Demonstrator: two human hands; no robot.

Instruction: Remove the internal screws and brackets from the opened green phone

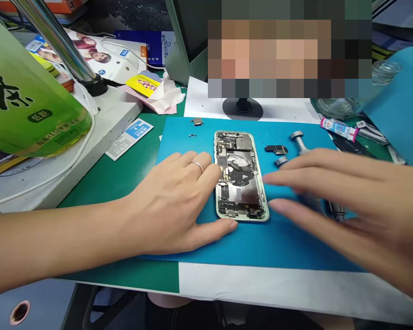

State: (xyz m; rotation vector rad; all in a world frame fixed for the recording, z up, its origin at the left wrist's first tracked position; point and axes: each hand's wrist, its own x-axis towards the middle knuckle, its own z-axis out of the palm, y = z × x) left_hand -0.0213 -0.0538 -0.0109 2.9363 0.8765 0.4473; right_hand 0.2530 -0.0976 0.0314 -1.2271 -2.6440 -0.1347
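An opened smartphone (pixel 239 178) lies on a blue mat (pixel 192 238), its inner parts and battery area exposed. My left hand (pixel 179 201) rests palm down at the phone's left edge. Its fingertips touch or almost touch that side, partly hidden by the knuckles, and the thumb stretches out by the bottom corner. To the right hovers my right hand (pixel 347 206), fingers extended and thumb apart, slightly blurred, with nothing seen between them. A small dark phone part (pixel 276 149) lies between the phone and some metal-capped tools (pixel 298 140), which my right hand partly covers.
A small metal part (pixel 197 122) and tiny screws (pixel 192 135) lie on the mat's upper left. A green pouch (pixel 37 105) and a lamp pole (pixel 62 46) stand left. Behind are a black round stand base (pixel 242 109) and a glass jar (pixel 340 103). A tube (pixel 339 129) lies right.
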